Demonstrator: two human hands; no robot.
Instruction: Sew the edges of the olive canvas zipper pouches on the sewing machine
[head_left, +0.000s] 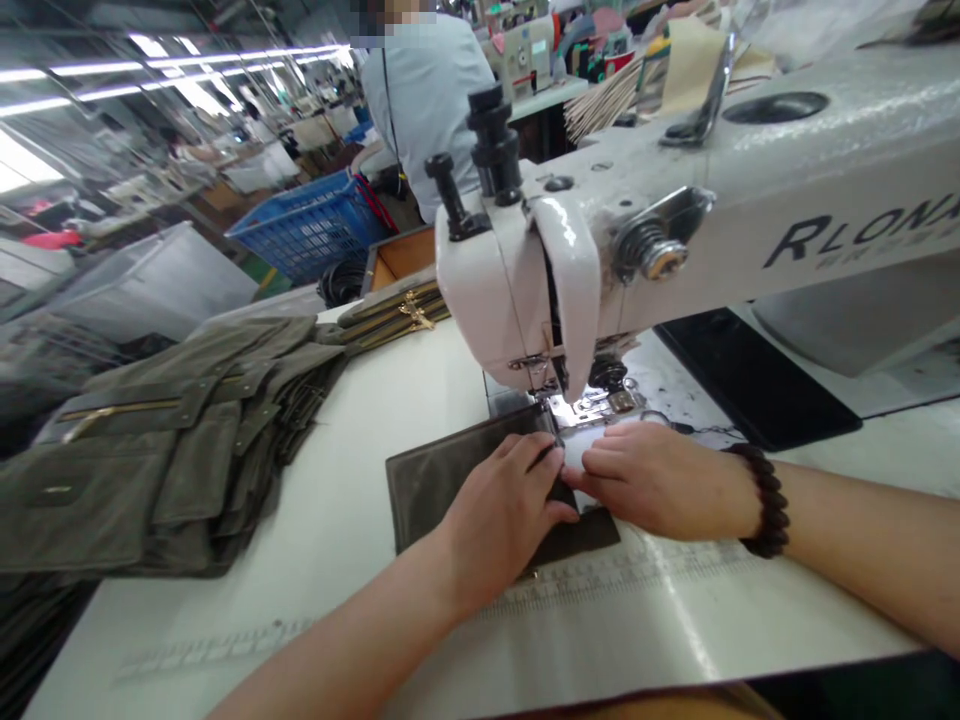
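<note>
A flat dark olive fabric panel (442, 475) with a stitched-looking border lies on the white table, its far corner by the sewing machine's needle area (566, 405). My left hand (502, 510) rests on top of the panel, fingers stretched toward its right edge and thumb apart. Beside it, my right hand (645, 475) is closed, with curled fingers and the fingertips at the panel's right edge, close to the left fingertips. A dark bead bracelet (765, 500) circles the right wrist. The white sewing machine head (517, 290) stands just beyond both hands. Its needle is hard to make out.
Olive fabric pieces with zippers (187, 430) are piled on the left. More pieces with gold zipper pulls (412, 312) lie behind. A ruler scale (540, 592) runs along the table front. Beyond are a blue crate (307, 225) and a person in a light shirt (427, 100).
</note>
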